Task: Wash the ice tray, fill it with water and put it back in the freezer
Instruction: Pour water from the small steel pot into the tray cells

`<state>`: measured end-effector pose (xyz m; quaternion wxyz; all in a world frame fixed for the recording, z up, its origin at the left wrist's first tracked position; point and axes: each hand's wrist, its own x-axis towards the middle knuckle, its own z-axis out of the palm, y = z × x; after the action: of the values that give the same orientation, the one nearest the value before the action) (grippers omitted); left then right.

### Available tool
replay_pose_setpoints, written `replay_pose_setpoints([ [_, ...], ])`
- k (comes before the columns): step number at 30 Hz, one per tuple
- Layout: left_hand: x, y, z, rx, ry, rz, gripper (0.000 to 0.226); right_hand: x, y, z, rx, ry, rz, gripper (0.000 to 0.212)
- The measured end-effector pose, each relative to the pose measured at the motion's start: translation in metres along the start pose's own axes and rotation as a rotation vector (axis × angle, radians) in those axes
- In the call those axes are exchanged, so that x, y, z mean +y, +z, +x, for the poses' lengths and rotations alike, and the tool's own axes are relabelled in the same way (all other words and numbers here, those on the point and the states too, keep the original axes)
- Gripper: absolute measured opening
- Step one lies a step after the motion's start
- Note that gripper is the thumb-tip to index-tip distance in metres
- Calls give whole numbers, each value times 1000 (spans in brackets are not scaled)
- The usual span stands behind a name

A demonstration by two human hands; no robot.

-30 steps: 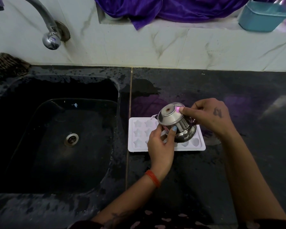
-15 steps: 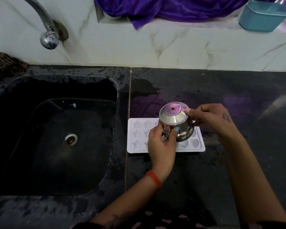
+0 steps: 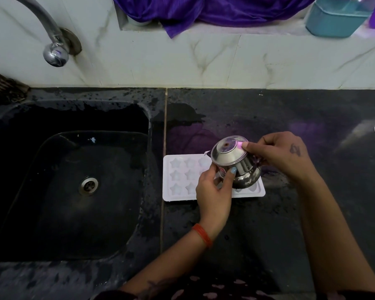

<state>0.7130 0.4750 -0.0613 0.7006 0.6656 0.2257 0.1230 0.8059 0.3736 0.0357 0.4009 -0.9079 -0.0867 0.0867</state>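
Wet counter [image 3: 312, 213]: ice tray [image 3: 182, 176] under left hand [image 3: 213, 191].

Home kitchen: sink [image 3: 69, 191], tap [image 3: 52, 46], counter [image 3: 312, 118].

In view are one white ice tray [image 3: 183, 177], one steel pot [image 3: 236, 163], two hands, one tap [image 3: 50, 37], one sink [image 3: 69, 180] and one blue tub [image 3: 336, 20].

- Ice tray [image 3: 178, 176]: white, with star-shaped cells.
- Pot [image 3: 236, 165]: shiny silver steel, pink-violet glint on its base.
- Worktop [image 3: 301, 213]: black, speckled, wet patches.
- Sink [image 3: 74, 191]: black; drain [image 3: 88, 185] silver.
- Wall [image 3: 204, 61]: white marble, grey-brown veins.
- Cloth [image 3: 204, 11]: deep purple.
- Tub [image 3: 336, 20]: teal.
- Left hand [image 3: 214, 195]: blue thumbnail, orange-red wrist thread.
- Right hand [image 3: 284, 152]: dark tattoo mark.
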Motion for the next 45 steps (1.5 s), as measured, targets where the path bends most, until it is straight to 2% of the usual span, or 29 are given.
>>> replay_pose_setpoints([
  [19, 4, 8, -3, 4, -51, -24, 41, 6, -5, 6, 22, -48, -119, 41],
  [26, 6, 10, -4, 21, -40, -19, 40, 8, -7, 4, 8, -45, -73, 38],
  [36, 14, 15, -5, 82, 38, 74, 38, 19, -8, 1, -34, 38, 230, 36],
  [43, 14, 23, -6, 42, 14, 66, 34, 22, -17, -1, 14, 34, 152, 37],
  [45, 11, 26, -7, 28, 19, 65, 39, 21, -20, -2, 33, 23, 101, 37],
])
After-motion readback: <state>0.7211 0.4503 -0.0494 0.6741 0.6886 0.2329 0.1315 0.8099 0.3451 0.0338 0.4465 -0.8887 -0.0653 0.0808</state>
